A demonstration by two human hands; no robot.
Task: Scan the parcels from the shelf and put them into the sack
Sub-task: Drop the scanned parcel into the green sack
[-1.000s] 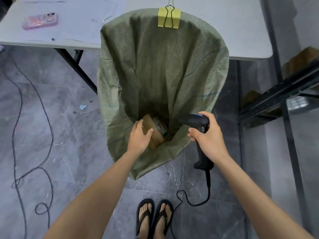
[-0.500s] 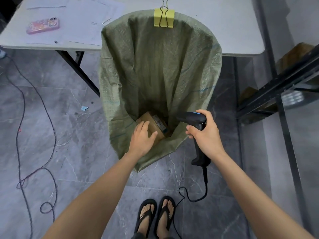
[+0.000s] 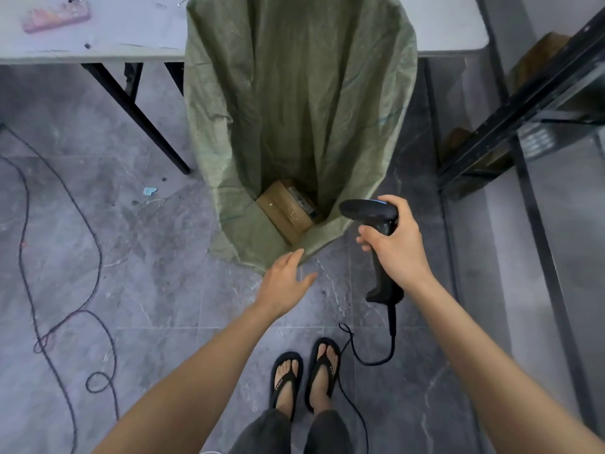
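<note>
A dark cable [image 3: 99, 257] loops over the grey floor [image 3: 163, 290] at far left and runs out at the bottom edge. At the table's [image 3: 114, 37] far-left corner lies a flat pink thing [image 3: 54, 16], too blurred to identify. The table's far side is cut off at the top. A green sack [image 3: 294, 93] hangs open against the table's near edge, its top out of view. A brown parcel [image 3: 284, 208] lies at the sack's bottom, its near end hidden behind the front rim and its label in shadow. The left hand [image 3: 283, 283] hovers at that rim, fingers loose and holding nothing, over bare floor; whether it touches the rim is unclear. The right hand [image 3: 401, 253] grips a black scanner [image 3: 370, 209] just right of the rim. Its cord [image 3: 376, 362] trails down beside sandalled feet [image 3: 322, 365]. A black shelf [image 3: 530, 103] is cut off at far right, and the brown shapes on it are blurred.
</note>
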